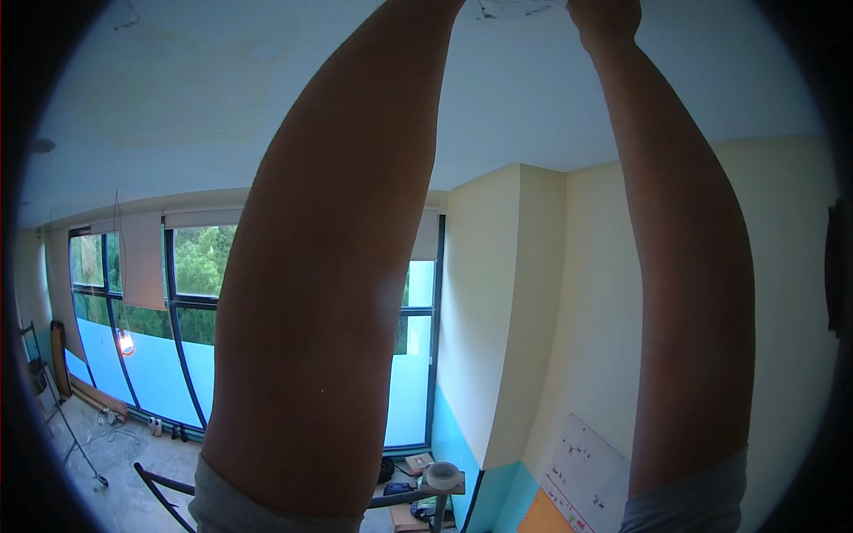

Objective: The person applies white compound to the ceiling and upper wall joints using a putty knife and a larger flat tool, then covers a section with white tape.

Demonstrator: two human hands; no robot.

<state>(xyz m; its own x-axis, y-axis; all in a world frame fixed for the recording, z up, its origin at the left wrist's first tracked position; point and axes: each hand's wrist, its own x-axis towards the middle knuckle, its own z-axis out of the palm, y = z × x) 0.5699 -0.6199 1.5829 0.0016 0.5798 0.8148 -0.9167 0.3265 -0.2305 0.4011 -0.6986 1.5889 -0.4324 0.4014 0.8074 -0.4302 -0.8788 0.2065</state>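
Observation:
Both my arms reach up toward the pale ceiling (533, 98), grey sleeves ending near the elbows. My left forearm (329, 293) runs out past the top edge, so my left hand is outside the picture. Part of my right hand (609, 18) shows at the top edge, close to the ceiling; its fingers are cut off, and whatever it may hold is hidden. Between the two wrists a rough, cracked patch (515, 7) of ceiling surface is visible.
Below, a dark metal rail (400, 500) carries a pale roll of tape (442, 475) on a small ledge. A cream wall corner (520, 266) juts out ahead. Windows (191, 329) line the left; a marked white board (577, 471) leans at lower right.

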